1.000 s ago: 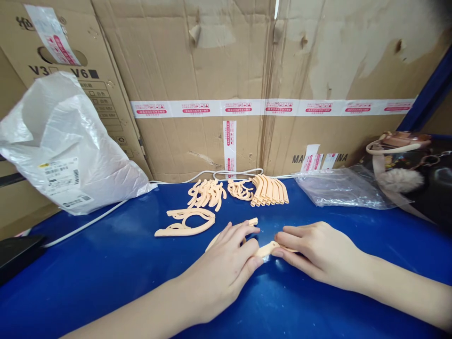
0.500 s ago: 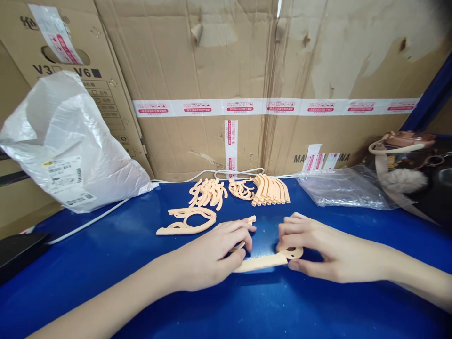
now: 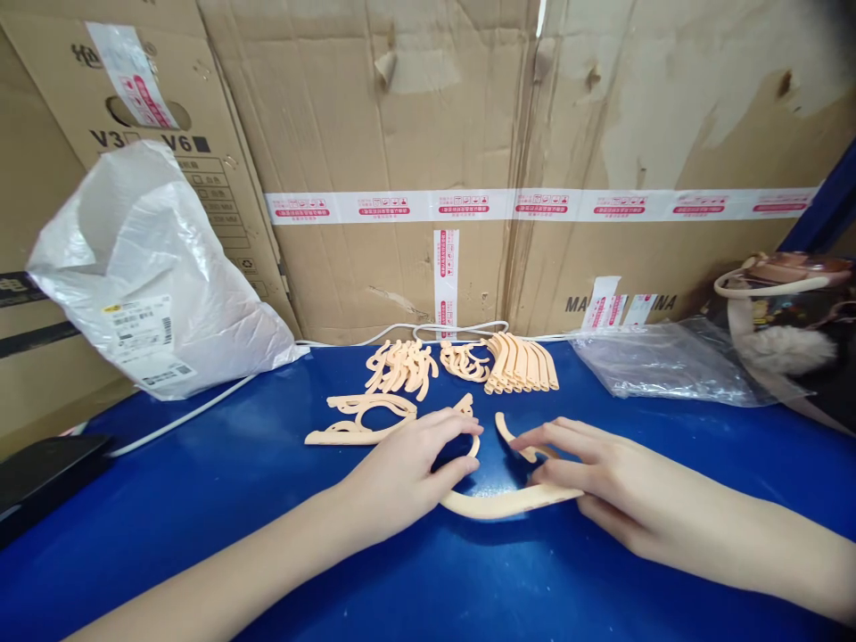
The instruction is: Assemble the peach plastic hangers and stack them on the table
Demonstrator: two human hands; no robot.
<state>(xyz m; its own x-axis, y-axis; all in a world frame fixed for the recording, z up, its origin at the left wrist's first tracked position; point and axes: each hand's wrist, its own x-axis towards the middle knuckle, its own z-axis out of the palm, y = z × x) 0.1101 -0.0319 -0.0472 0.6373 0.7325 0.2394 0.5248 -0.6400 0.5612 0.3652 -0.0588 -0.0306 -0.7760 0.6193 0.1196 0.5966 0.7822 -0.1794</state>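
A curved peach plastic piece (image 3: 498, 505) lies on the blue table (image 3: 267, 499) between my hands. My left hand (image 3: 407, 468) rests on its left end with fingers curled over it. My right hand (image 3: 588, 473) presses the right end with fingers pinched on it, and a short hooked tip of the piece (image 3: 508, 432) sticks up by the fingertips. Just behind my left hand lies a finished peach assembly (image 3: 361, 421). Further back sit a loose pile of small peach parts (image 3: 401, 367), a few curled parts (image 3: 465, 358) and a neat row of arched parts (image 3: 525, 364).
A white plastic bag (image 3: 147, 285) stands at the back left with a white cable (image 3: 201, 412) running under it. Cardboard boxes (image 3: 468, 134) wall the back. A clear plastic bag (image 3: 659, 361) and a dark handbag (image 3: 795, 330) lie at the right. A black object (image 3: 40, 473) sits at the left edge.
The peach piece, first bunched between my fingertips, has opened into a wide arc. My hands have moved apart along it, and the view has shifted slightly.
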